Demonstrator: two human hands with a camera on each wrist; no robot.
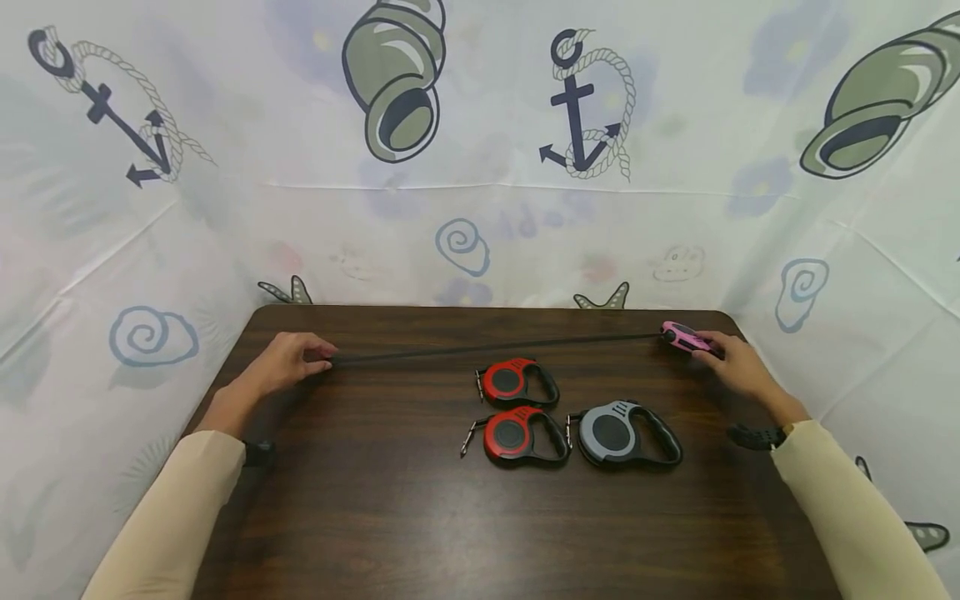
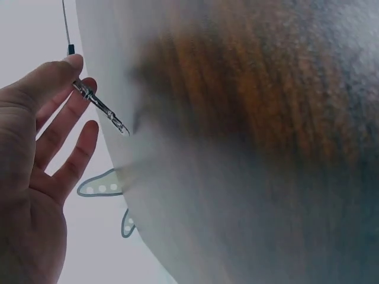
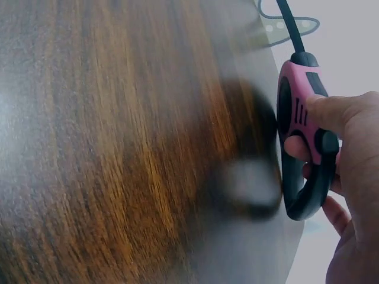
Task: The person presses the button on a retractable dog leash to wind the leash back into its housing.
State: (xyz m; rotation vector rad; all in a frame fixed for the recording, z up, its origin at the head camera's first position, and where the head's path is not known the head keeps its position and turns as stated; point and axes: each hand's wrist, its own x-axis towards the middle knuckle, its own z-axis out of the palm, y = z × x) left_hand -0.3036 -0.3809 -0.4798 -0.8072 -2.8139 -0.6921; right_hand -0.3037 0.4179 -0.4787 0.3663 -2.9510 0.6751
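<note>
A pink and black retractable dog leash [image 1: 684, 337] is held above the table's far right by my right hand [image 1: 738, 364]. In the right wrist view, the thumb lies on the leash's pink casing [image 3: 305, 97] and fingers curl through its black handle. From it a dark strap [image 1: 495, 346] stretches, nearly straight, across to the far left. There my left hand [image 1: 288, 362] pinches the strap's end. The left wrist view shows the metal clip [image 2: 103, 109] hanging from between the thumb and fingers, the other fingers loosely bent.
Two red and black retractable leashes [image 1: 517, 382] lie mid-table, one behind the other. Right of the nearer one lies a grey and black leash [image 1: 611, 432]. The brown wooden table [image 1: 450, 533] has patterned white cloth [image 1: 495, 242] behind it and at both sides.
</note>
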